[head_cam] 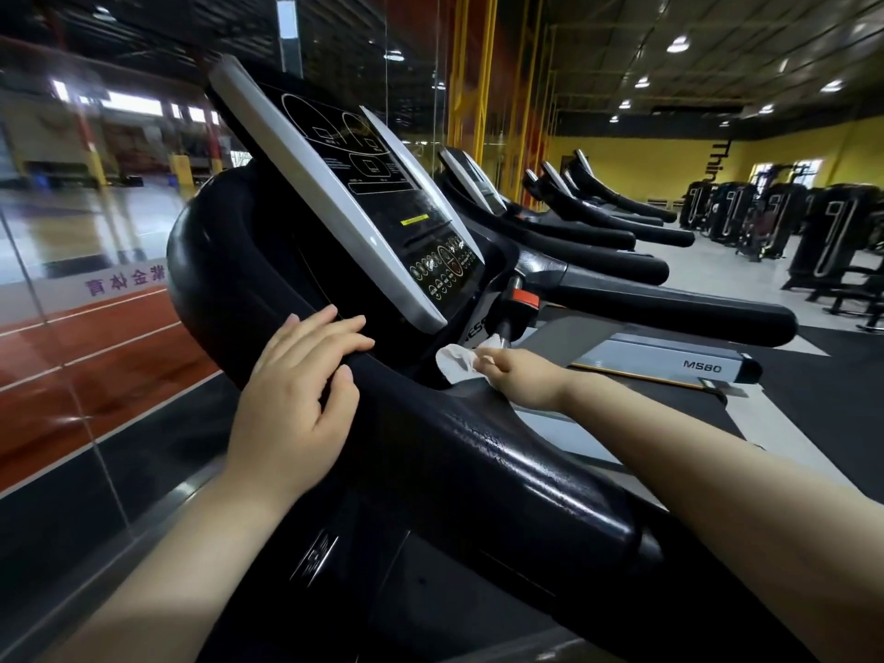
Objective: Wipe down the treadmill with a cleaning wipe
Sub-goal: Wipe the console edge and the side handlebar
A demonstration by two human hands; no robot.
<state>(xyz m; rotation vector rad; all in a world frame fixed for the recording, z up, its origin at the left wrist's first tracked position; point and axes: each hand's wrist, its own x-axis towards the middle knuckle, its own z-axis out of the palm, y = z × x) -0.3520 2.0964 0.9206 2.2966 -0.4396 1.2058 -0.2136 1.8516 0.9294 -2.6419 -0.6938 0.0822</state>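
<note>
Left grip: my left hand (296, 399) lies on the black padded handrail (478, 452) of the treadmill (268, 279), fingers straight and flat across its top, thumb along the near side; it clasps nothing.
Right grip: my right hand (519, 378) reaches over the handrail towards the middle of the machine, fingertips pinched on the cleaning wipe (454, 363).
Wipe: white and crumpled, bunched at my fingertips, just below the lower edge of the console (378, 203) and beside the short upright post with the red collar (525, 298); whether it touches the post or the panel behind it I cannot tell.
Console: black display face in a silver frame, tilted back, with a small yellow label near its middle and a cluster of round buttons near its lower end.
Treadmill body: the far handrail (669, 313) runs out to the right; beyond my right wrist a grey side rail reads "MS80" (701, 365).
Left side: a glass wall (95, 208), with a red running track (86, 356) seen through it.
Right side: a row of other treadmills (598, 222) in line, then black weight machines (775, 217) against a yellow wall (646, 165).
Ceiling: dark, with bright round lamps.
</note>
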